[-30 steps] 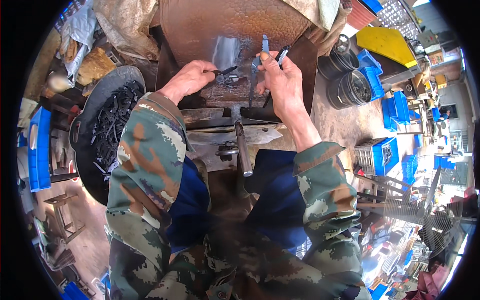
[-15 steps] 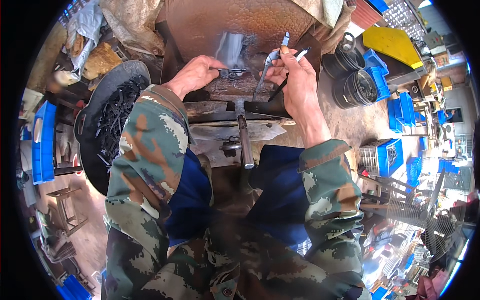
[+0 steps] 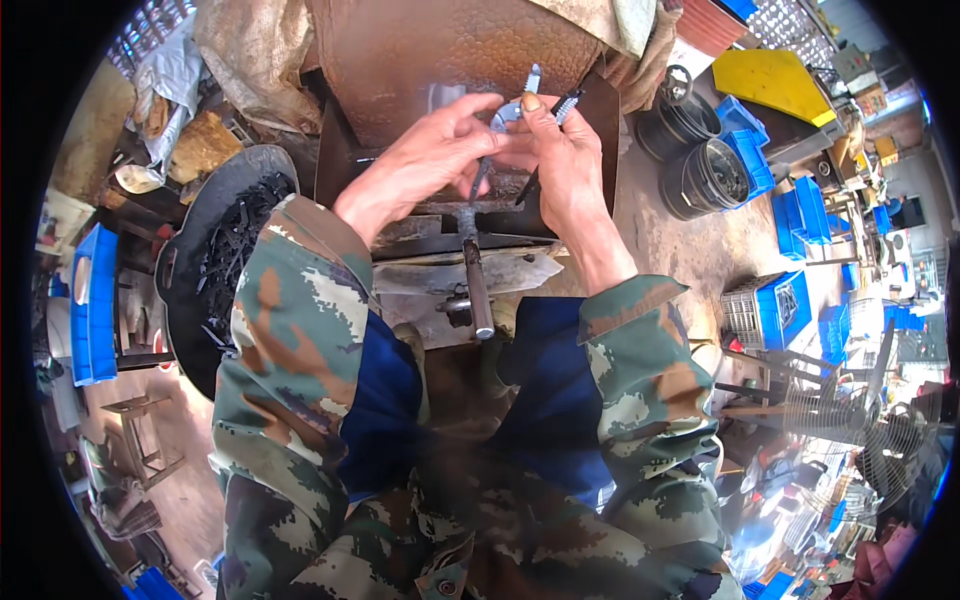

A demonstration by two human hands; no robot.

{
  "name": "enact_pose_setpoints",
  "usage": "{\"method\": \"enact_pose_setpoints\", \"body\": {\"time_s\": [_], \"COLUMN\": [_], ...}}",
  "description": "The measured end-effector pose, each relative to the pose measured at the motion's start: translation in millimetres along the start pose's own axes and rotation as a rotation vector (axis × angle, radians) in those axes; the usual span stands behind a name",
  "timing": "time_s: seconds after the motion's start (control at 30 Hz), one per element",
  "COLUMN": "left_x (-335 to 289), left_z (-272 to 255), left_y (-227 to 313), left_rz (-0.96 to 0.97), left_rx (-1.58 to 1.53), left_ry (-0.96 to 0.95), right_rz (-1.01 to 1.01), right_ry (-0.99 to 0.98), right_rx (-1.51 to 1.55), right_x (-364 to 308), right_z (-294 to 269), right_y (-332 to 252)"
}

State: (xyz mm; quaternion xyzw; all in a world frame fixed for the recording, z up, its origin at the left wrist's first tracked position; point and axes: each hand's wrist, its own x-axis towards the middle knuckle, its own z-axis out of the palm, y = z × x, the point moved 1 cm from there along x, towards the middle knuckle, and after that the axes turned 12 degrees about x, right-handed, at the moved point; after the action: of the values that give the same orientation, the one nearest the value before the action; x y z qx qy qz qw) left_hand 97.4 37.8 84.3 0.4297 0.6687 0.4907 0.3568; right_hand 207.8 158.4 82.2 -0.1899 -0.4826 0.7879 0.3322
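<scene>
My right hand (image 3: pixel 572 160) is closed around slim metal pieces with ridged tips. One bluish-grey piece (image 3: pixel 533 78) points up past the thumb, and a darker ridged piece (image 3: pixel 568 103) sticks out beside the index finger. Against it comes my left hand (image 3: pixel 430 150), its fingers closing on the bluish-grey piece from the left side. A dark thin shank (image 3: pixel 480 180) hangs below the left fingers. The fingers hide how the pieces meet. Both hands are above a worn metal work stand (image 3: pixel 480 205) with a round bar (image 3: pixel 480 290) jutting toward me.
On the left sits a black basin (image 3: pixel 185 330) of dark metal strips. A brown dimpled sheet (image 3: pixel 450 50) stands behind the hands. To the right are black buckets (image 3: pixel 690 190), blue crates (image 3: pixel 785 305) and a caged fan (image 3: pixel 860 430).
My left hand has left the small dark metal part at the stand and moved right to meet the right hand. My right hand has shifted slightly left with its pieces.
</scene>
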Motion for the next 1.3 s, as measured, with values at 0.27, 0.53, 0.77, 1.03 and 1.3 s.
{"method": "enact_pose_setpoints", "body": {"time_s": [0.27, 0.53, 0.77, 1.03, 1.3], "left_x": [-11, -8, -28, -27, -30], "left_z": [-28, -27, -51, -48, -22], "left_y": [11, 13, 35, 54, 73], "left_rz": [0.029, 0.088, -0.029, 0.196, 0.232], "left_rx": [0.202, -0.034, -0.191, -0.351, -0.327], "left_ry": [0.316, 0.22, 0.473, 0.385, 0.36], "right_rz": [0.123, 0.323, 0.289, -0.104, -0.226], "right_ry": [-0.065, -0.253, -0.374, -0.285, -0.219], "right_rx": [-0.198, -0.205, -0.008, -0.037, -0.149], "right_x": [-8, -16, -25, -32, -25], "right_z": [10, 36, 31, 45, 53], "right_y": [-4, 6, -2, -21, -38]}}
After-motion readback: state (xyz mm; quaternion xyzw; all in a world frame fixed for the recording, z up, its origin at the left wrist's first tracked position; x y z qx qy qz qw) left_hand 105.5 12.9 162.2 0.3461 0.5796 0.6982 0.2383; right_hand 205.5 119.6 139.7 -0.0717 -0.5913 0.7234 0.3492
